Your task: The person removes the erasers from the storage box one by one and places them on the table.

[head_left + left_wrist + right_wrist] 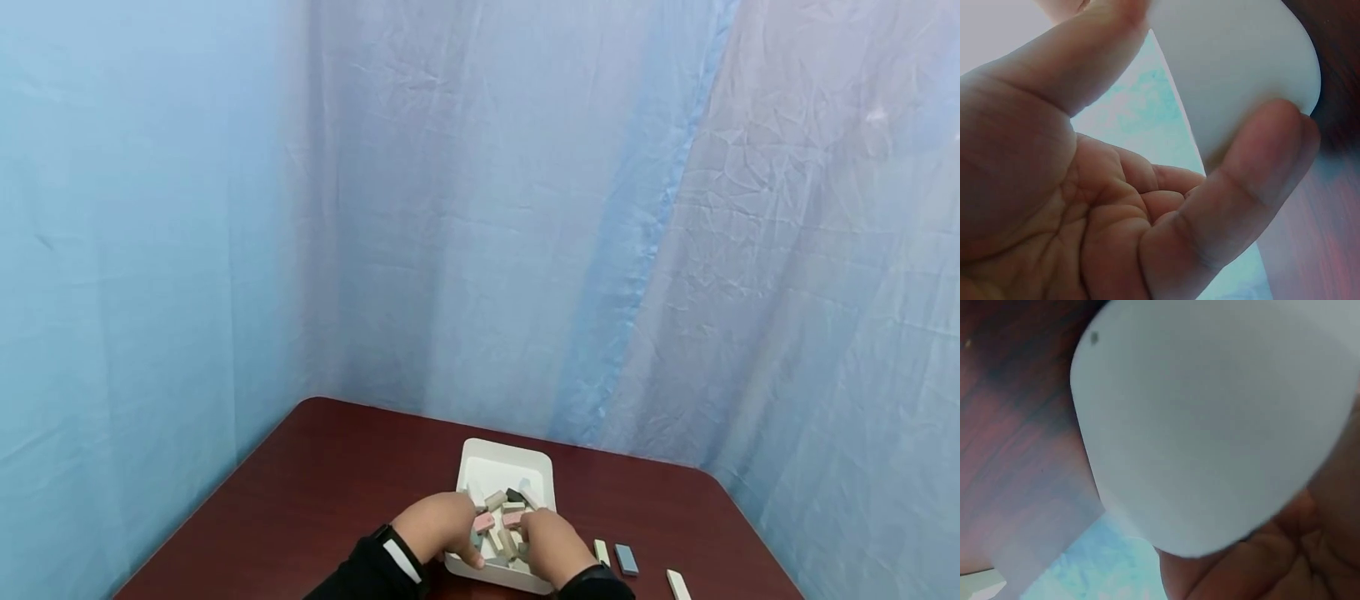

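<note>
Head view shows both hands at the near end of a white tray point(501, 457): left hand point(438, 525) with thumb and fingers curled round its corner, right hand point(551, 542) gripping the other corner. Pastel blocks point(501, 517) fill the tray; three blocks point(625, 558) lie just right of it, seemingly still outside.

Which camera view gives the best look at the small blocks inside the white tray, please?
The head view: it looks down into the white tray, where the blocks lie in pink, cream and dark tones between the left hand and the right hand. Both wrist views show only the tray's outer white wall and no blocks.
</note>
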A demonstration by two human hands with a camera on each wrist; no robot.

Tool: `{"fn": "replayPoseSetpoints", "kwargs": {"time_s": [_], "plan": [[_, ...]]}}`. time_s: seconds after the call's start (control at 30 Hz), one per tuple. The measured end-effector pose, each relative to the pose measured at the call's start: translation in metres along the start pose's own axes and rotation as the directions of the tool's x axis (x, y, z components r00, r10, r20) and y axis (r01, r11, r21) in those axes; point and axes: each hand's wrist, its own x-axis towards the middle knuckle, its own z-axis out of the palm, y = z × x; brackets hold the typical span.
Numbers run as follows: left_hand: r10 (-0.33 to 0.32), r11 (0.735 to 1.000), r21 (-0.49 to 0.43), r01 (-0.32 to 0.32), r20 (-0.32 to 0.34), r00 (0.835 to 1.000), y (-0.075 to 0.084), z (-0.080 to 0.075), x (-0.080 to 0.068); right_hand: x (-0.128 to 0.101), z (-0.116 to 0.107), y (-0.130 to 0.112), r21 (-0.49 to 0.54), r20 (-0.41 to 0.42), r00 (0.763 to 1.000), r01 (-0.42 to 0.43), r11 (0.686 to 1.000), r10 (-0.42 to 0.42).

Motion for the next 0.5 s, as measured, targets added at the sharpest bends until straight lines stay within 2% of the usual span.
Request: {"fn": "replayPoseSetpoints", "kwargs": {"time_s": [0.2,0.5], "plan": [[-0.007,1.000,0.007,0.007,-0.016,1.000,-0.001,0.000,0.000,-0.002,-0.005,-0.003,-0.047,0.016,0.993,0.118,0.992,-0.117],[-0.015,1.000,-0.010,0.015,-0.006,1.000,-0.001,0.002,-0.001,-0.011,-0.009,-0.008,0.015,0.013,0.998,0.069,0.997,-0.069]]}}
